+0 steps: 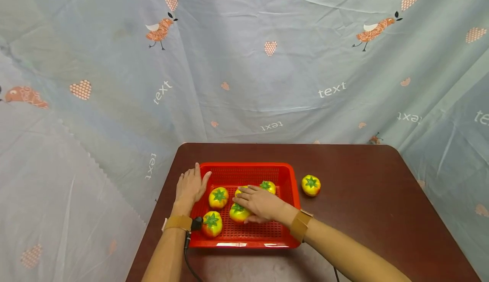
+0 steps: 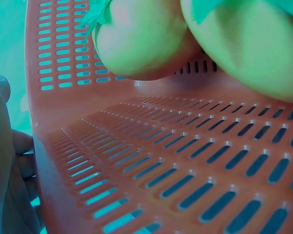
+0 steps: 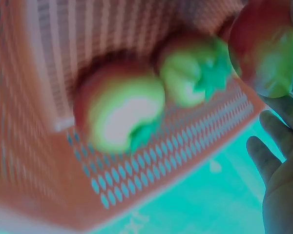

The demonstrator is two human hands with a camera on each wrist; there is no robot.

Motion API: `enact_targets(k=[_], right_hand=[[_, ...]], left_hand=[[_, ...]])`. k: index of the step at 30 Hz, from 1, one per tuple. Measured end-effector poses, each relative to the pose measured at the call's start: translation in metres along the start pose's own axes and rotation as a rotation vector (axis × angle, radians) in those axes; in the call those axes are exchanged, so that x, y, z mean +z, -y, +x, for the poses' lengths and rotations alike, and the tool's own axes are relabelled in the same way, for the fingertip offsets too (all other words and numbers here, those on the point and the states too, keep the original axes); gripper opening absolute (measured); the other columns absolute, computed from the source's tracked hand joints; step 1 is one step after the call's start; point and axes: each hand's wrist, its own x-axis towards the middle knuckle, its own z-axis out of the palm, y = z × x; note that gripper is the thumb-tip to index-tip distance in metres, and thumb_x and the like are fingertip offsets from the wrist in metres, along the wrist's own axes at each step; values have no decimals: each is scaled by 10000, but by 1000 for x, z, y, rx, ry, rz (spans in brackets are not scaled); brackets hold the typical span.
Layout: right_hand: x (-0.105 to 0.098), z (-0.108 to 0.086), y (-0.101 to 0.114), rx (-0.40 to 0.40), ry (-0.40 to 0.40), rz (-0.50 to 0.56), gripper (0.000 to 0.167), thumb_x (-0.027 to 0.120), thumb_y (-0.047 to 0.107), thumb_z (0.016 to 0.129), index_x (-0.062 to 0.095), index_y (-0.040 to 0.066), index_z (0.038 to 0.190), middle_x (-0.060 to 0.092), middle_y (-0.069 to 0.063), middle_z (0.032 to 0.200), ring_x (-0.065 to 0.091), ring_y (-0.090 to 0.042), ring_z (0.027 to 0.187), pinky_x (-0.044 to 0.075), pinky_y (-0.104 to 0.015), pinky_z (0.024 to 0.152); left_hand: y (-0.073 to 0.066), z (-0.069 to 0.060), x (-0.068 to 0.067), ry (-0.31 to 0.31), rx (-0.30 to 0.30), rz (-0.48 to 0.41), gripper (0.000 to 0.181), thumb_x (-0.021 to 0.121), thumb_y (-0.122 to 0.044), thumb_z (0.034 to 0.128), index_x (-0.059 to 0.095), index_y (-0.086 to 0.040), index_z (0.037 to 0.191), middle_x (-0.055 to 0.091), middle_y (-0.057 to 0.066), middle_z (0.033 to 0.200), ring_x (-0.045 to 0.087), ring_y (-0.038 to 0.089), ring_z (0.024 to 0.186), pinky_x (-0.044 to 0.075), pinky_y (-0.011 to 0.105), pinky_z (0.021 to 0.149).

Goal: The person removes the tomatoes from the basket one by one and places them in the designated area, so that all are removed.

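**Right hand [image 1: 259,204] grips 1 fruit [image 1: 237,215] inside the red basket [image 1: 244,164]; left hand [image 1: 189,187] rests at the rim**

The right hand reaches in from the right, its thumb against the near right side of the fruit and its fingers across the far side. Thumb and fingers stand about as far apart as the fruit is wide. The right wrist view shows the thumb tip on its skin and the lower fingers extended beneath. How hard it is squeezed, I cannot tell. The gripped fruit, yellow shading to red under green leaves, is within the basket walls; I cannot tell whether it touches the floor of the basket.

The left hand lies at the far left corner, thumb spread well away from the fingers and reaching over the rim. Its fingers are outside the wall, which partly hides them in the left wrist view.

4 more fruits are in the basket: a far-left fruit [image 1: 218,198], a near-left fruit [image 1: 212,224], a half-covered fruit [image 1: 239,191] under the right hand's fingers, and a far-right fruit [image 1: 270,187] just beyond that hand. 1 outside fruit [image 1: 311,186] sits on the dark table [image 1: 363,197], just right of the basket.
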Motion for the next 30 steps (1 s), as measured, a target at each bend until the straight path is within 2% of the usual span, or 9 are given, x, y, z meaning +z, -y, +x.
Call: enact_targets(k=[7,16,22,30], right_hand=[[-31,-21,-44,117,-102,99,725,595,525,929,418,100,1489,471,-87,1500,323,-283,1464,299,-444,1194],[-54,-75,-104,303,-244,152,728,678,433,906,422,66,1480,478,-132,1487,335,-329,1450,304,-498,1181],[-48,-114,-124,391,-282,171,727,718,399,880,447,60,1463,492,-159,1470,355,-360,1431,348,-556,1136],[-26,-152,-123,425,-267,178,721,752,382,848,499,9,1410,542,-179,1417,396,-392,1397,342,-554,1139]], left_hand=[[-2,0,-1,15,3,-5,744,290,-478,1054,177,85,1527,412,317,1458,380,472,1355,224,586,1183],[-2,-1,-1,12,5,-8,744,282,-478,1055,160,80,1532,410,316,1460,376,469,1360,212,587,1186],[-1,1,-2,8,7,13,749,283,-481,1054,167,87,1527,412,325,1453,377,476,1355,216,589,1184],[-3,1,0,17,3,8,748,278,-479,1054,163,89,1527,407,329,1453,372,479,1357,209,592,1184]])
